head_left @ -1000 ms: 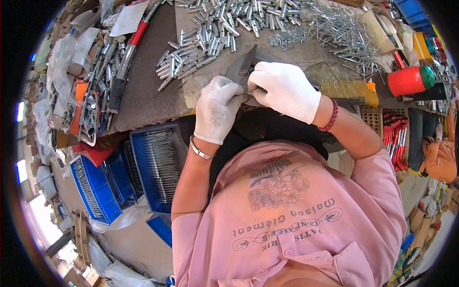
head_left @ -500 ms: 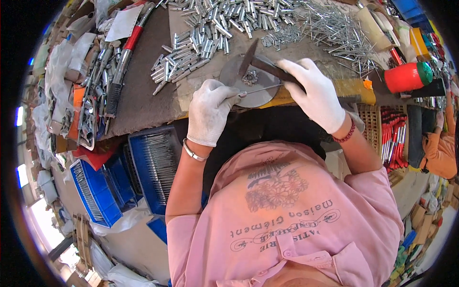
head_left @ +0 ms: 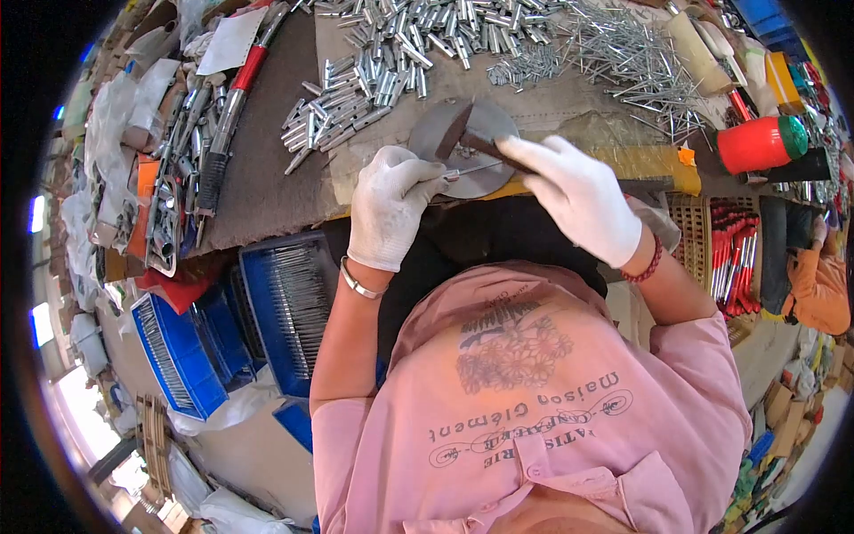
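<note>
Hammer (head_left: 457, 133) head is lower over the round plate (head_left: 427, 140) than it was half a second ago, and its outline is now blurred. Your right hand (head_left: 578, 198) has its fingers wrapped around the handle end. Your left hand (head_left: 389, 209) has kept its position; its thumb and forefinger pinch a small metal piece (head_left: 452, 175) at the near-left part of the plate. A thin rod (head_left: 480, 168) extends from this piece toward your right hand. One second ago your two hands met at the plate; they are now apart.

The hammer covers the middle of the plate and hides what lies there. Whether the hammer touches the plate cannot be determined.

Beyond the plate, note the heap of silver tubes (head_left: 382, 89), the small metal parts (head_left: 527, 68) and the pile of thin pins (head_left: 632, 62). A red container (head_left: 752, 147) with a green end lies to the right. Blue trays (head_left: 245, 267) of rods stand below the workbench (head_left: 258, 169), at your left.
</note>
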The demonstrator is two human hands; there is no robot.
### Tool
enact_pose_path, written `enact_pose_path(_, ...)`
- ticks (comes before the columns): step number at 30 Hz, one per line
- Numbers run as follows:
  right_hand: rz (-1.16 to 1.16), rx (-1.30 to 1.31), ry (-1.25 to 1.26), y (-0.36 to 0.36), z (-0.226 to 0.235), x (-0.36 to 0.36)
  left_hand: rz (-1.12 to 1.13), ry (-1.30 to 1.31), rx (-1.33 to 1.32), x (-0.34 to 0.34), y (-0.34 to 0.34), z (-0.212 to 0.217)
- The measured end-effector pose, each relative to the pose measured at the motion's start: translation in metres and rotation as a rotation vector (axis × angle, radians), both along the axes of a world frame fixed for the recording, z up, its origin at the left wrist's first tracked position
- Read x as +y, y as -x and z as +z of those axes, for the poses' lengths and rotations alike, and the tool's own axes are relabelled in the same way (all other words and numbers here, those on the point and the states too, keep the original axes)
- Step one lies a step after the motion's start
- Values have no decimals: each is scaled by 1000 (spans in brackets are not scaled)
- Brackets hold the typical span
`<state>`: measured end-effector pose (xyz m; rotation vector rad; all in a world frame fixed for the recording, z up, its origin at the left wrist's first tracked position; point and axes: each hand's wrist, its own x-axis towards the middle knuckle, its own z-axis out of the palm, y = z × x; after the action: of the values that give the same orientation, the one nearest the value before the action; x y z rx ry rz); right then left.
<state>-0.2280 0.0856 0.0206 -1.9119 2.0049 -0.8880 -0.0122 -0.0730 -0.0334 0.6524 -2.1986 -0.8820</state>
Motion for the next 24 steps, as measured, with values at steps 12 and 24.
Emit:
enact_pose_path(12,-40,12,-216,-22,-16,-2,58,47,-4,11,-6,4)
enact_pose_path(24,5,-1017,-614,-49,-13,3,302,-926,60,71,-3,15)
